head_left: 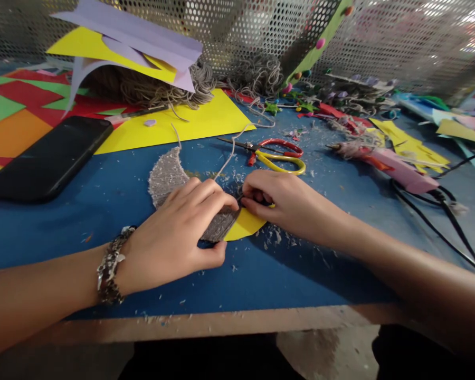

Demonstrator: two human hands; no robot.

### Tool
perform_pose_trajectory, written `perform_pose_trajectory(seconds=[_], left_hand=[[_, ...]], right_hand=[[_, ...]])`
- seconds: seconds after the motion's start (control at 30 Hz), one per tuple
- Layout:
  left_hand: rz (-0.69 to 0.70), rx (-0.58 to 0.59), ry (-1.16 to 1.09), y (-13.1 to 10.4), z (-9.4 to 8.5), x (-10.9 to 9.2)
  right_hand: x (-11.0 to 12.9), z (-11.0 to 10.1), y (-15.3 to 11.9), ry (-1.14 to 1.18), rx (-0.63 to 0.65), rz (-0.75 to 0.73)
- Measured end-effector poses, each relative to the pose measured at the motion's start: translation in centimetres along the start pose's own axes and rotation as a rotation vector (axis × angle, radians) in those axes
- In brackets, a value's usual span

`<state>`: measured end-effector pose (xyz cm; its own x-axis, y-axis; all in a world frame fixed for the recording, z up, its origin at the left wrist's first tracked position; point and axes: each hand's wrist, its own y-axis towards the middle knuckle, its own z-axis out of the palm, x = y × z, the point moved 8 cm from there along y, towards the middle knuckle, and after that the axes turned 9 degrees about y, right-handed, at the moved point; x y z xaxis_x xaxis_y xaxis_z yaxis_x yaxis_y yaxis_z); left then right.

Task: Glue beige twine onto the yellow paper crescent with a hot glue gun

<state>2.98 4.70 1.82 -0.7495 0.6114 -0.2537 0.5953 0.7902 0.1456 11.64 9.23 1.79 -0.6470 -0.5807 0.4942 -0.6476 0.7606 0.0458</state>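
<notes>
A crescent-shaped yellow paper cutout (243,226), mostly covered with grey yarn (168,171), lies on the blue table. My left hand (178,227) rests flat over its middle, fingers spread and pressing it down. My right hand (279,200) is at the cutout's right end, thumb and forefinger pinched on the grey yarn at the edge of the covered part. Bare yellow paper shows under and beside the right fingers. A loose strand (233,150) runs from the hands up to the back. Scissors (279,153) with red and yellow handles lie just behind my right hand.
A pink glue gun (396,166) with black cables lies at the right. A black phone (51,158) is at the left, near coloured paper sheets (19,121). Yarn bundles (257,74) stand against the perforated metal screen (241,31). Fibre scraps litter the blue table (269,295).
</notes>
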Motion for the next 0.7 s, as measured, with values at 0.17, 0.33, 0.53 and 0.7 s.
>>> perform_pose_trajectory(seconds=[0.17,0.33,0.53,0.7], left_hand=[[-0.013,0.001,0.019,0.16,0.11,-0.25],[-0.011,-0.012,0.006,0.10,0.03,-0.28],[-0.012,-0.016,-0.081,-0.15,-0.22,0.01],[0.000,-0.013,-0.096,-0.39,-0.30,-0.03]], right_hand=[[-0.04,0.05,-0.02,-0.006,0.005,0.003],[0.07,0.01,-0.08,-0.007,0.001,-0.021],[0.12,-0.02,-0.02,-0.004,-0.004,-0.024],[0.06,-0.06,-0.04,-0.003,-0.008,-0.030]])
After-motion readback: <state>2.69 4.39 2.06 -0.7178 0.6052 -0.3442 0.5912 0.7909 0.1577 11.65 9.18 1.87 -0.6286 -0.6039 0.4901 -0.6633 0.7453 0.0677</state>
